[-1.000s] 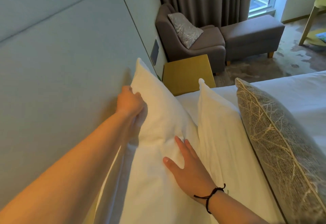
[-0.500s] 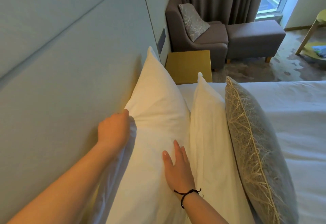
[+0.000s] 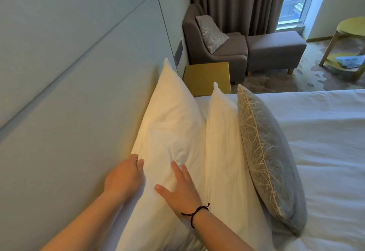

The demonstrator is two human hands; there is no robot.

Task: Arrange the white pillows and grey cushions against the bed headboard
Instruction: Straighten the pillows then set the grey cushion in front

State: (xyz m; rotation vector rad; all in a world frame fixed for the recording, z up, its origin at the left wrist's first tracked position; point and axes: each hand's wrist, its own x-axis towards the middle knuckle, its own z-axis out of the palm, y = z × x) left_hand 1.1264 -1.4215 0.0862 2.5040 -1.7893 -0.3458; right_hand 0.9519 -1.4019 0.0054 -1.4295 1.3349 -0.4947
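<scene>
A person stands at the near end of a bed, both bare arms reaching over a row of pillows propped on edge along a pale padded headboard (image 3: 79, 96) on the left. The left hand (image 3: 124, 177) sits at the back edge of the rear white pillow (image 3: 171, 132), squeezed between pillow and headboard; its fingers curl onto the pillow's edge, though whether they truly pinch the fabric is hard to tell. A second ago this hand was higher and farther along that edge; it has since slid down and nearer. The right hand (image 3: 179, 187), a dark cord at its wrist, lies flat on the pillow's front face, fingers straight and slightly spread, pressing, holding nothing.

The rear pillow now leans flush against the headboard. To its right, touching it, stands a second white pillow (image 3: 223, 142), and against that leans a grey cushion (image 3: 270, 152) with a pale branch pattern. All rest on the white bed (image 3: 325, 142).

This side looks nearly settled; the hands seem to be smoothing and seating the back pillow.

Far off, a matching cushion (image 3: 212, 31) sits on a grey armchair (image 3: 221, 53), possibly yet to be fetched.
</scene>
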